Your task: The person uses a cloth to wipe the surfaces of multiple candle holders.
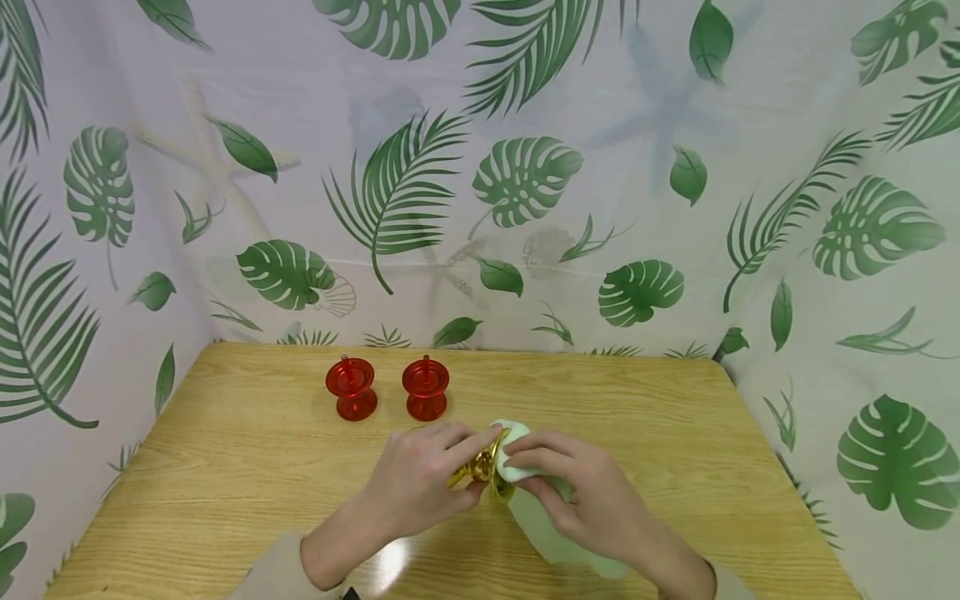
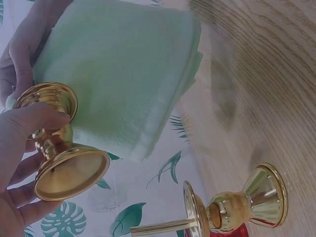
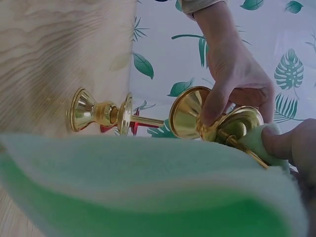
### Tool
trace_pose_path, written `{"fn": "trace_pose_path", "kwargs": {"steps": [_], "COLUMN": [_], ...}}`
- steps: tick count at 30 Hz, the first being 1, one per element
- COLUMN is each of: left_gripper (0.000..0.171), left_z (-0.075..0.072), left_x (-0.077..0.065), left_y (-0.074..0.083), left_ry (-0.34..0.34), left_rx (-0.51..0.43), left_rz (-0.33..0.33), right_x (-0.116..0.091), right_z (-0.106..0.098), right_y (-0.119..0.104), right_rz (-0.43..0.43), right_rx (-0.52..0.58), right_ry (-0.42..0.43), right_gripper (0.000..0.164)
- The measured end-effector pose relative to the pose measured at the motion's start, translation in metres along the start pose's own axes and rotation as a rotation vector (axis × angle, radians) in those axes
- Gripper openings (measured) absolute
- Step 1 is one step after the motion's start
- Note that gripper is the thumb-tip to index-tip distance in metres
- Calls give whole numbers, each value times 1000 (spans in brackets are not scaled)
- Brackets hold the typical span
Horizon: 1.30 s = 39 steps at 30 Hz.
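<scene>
My left hand (image 1: 420,473) grips a shiny gold candle holder (image 2: 69,173) round its narrow waist, tilted over on its side above the table. A folded pale green cloth (image 2: 118,74) is pinched in my right hand (image 1: 588,487), fingers pressing it against the dish rim; its loose end hangs below that hand. In the right wrist view, a thin spike sticks out from the held holder's dish beside the cloth. A second gold candle holder (image 3: 83,111) stands upright on the table, mostly hidden behind my left hand in the head view.
Two red metal candle holders (image 1: 352,385) stand side by side towards the back of the wooden table (image 1: 600,400), left of centre. A white curtain (image 1: 570,275) printed with green leaves hangs behind the table and along both sides.
</scene>
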<state>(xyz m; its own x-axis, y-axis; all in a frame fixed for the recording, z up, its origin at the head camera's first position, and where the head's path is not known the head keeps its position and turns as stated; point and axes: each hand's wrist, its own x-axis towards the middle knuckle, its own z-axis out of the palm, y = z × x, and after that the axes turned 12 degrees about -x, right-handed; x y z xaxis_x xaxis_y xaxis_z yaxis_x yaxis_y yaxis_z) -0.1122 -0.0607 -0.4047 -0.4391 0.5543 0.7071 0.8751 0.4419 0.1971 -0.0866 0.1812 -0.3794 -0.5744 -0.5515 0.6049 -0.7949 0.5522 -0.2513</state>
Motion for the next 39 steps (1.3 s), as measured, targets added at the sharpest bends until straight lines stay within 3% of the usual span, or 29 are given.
{"fn": "trace_pose_path", "kwargs": {"steps": [11, 17, 25, 32, 37, 39], "left_gripper": [66, 65, 67, 67, 67, 67], "left_z": [-1, -2, 1, 4, 6, 7], "left_x": [-2, -3, -2, 0, 1, 1], "left_y": [-2, -1, 1, 5, 6, 7], "left_ry": [0, -6, -16, -40, -35, -36], "left_rx": [32, 26, 18, 20, 67, 73], "left_rz": [-8, -26, -34, -40, -14, -9], "right_x": [-9, -15, -13, -4, 2, 2], "right_z": [-18, -23, -10, 1, 4, 5], "right_y": [7, 8, 9, 5, -1, -2], "right_rz": [-35, 16, 168, 193, 370, 390], "right_rx": [49, 91, 134, 166, 129, 105], "right_ry": [4, 18, 24, 46, -8, -11], "right_gripper": [47, 49, 37, 29, 13, 12]}}
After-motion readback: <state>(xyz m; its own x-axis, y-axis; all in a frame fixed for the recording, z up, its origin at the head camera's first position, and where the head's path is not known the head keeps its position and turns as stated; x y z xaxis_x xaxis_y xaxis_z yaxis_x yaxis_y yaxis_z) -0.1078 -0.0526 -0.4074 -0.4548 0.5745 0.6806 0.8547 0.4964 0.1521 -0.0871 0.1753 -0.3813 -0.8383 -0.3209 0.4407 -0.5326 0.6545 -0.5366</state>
